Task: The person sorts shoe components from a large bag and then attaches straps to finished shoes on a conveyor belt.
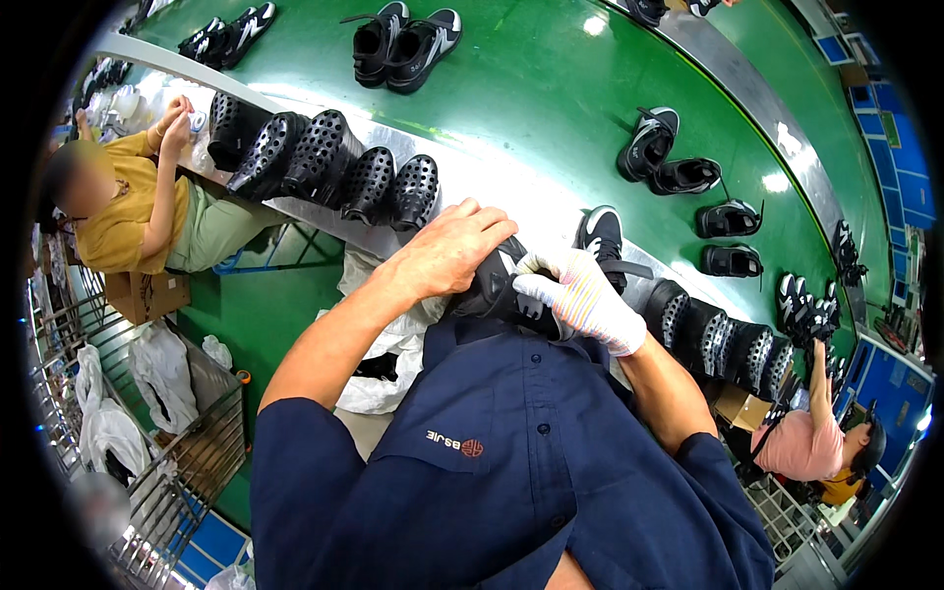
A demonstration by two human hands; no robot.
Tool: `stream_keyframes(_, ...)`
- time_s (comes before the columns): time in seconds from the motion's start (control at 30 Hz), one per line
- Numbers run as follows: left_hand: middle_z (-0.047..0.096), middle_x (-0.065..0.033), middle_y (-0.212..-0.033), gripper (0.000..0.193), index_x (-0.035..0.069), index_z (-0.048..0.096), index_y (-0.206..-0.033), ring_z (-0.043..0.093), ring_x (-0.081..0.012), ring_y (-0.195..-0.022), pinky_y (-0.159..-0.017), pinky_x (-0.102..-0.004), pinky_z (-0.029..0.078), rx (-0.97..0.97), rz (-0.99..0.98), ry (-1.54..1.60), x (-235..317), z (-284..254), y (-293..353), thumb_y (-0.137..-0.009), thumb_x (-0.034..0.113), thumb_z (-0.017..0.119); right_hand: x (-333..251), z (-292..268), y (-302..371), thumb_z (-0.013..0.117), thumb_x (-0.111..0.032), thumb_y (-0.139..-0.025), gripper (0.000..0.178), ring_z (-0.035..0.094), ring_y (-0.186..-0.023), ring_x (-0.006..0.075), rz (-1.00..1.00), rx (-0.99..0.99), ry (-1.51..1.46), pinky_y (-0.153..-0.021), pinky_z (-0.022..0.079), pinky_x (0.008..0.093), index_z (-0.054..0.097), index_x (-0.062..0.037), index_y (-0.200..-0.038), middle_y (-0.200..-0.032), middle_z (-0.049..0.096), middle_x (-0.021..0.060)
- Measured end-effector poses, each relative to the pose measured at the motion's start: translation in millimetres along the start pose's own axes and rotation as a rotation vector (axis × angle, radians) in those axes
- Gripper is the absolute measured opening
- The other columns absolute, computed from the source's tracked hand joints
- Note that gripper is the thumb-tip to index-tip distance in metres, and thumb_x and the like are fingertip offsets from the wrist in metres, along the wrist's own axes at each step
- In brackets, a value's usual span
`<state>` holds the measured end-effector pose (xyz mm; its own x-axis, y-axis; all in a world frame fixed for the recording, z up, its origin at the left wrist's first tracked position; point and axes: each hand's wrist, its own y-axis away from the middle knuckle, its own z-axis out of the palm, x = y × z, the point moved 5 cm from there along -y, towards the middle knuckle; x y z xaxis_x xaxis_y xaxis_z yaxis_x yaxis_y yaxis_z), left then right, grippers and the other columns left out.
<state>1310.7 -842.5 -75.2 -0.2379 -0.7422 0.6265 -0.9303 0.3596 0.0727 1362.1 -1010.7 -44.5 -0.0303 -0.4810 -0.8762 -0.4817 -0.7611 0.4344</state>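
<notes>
Close in front of my chest is a dark grey and black sneaker (pixel 500 278), partly hidden by both hands. My bare left hand (pixel 454 248) is closed over its left side, fingers bent round the upper. My right hand (pixel 582 298), in a white striped knit glove, is closed in a pinch at the shoe's opening; the exact part between its fingertips is hidden. Just beyond the right hand stands another black sneaker (pixel 600 234) with a white sole edge, and a dark strap sticks out beside it.
Black perforated clog-like shapes (pixel 320 157) line the bench edge at left, and more black perforated shapes (pixel 703 329) at right. Sneakers (pixel 408 47) sit on the green surface (pixel 531 88) ahead. A person in yellow (pixel 138 211) works at left, one in pink (pixel 806 442) at right. A wire cart (pixel 211 438) stands at lower left.
</notes>
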Motion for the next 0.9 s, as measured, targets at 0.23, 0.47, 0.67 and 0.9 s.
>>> stream_keyframes(0.23,0.061,-0.0133,-0.133,0.065,0.003,0.06,-0.131,0.056,-0.0359,-0.12,-0.106,-0.0433,0.046,0.016,0.055,-0.014,4,0,2,-0.068,-0.01,0.069,14,9,-17,0.071,-0.016,-0.098,0.015,0.059,-0.056,0.0126,0.026,-0.072,0.052,-0.056,0.048,0.0329,0.071,-0.0006,-0.095,-0.068,0.066,0.0053)
stream_keyframes(0.47,0.062,-0.0155,-0.132,0.069,0.002,0.059,-0.133,0.055,-0.0381,-0.123,-0.108,-0.0446,0.045,-0.039,0.009,0.101,2,1,4,-0.066,-0.012,0.062,19,16,-24,0.076,-0.017,-0.092,0.017,0.062,-0.061,0.0131,-0.013,-0.035,0.109,-0.059,0.051,0.0335,0.071,-0.001,-0.091,-0.068,0.066,0.0074)
stream_keyframes(0.67,0.063,-0.0249,-0.135,0.071,0.007,0.053,-0.146,0.059,-0.0449,-0.123,-0.109,-0.0475,0.047,0.036,-0.39,0.236,-17,22,24,-0.075,0.003,0.061,18,-5,-10,0.075,-0.019,-0.091,0.017,0.073,-0.078,0.0268,-0.142,0.467,0.451,-0.074,0.056,0.0367,0.073,-0.0029,-0.098,-0.086,0.073,0.0141)
stream_keyframes(0.9,0.069,-0.0341,-0.117,0.063,0.0,0.05,-0.144,0.066,-0.0485,-0.114,-0.103,-0.0518,0.049,0.137,-0.894,0.343,-68,96,28,-0.089,0.025,0.066,98,-26,68,0.068,-0.018,-0.096,0.02,0.068,-0.066,0.0137,0.378,0.493,-0.108,-0.065,0.055,0.0301,0.071,0.0,-0.102,-0.08,0.074,0.011)
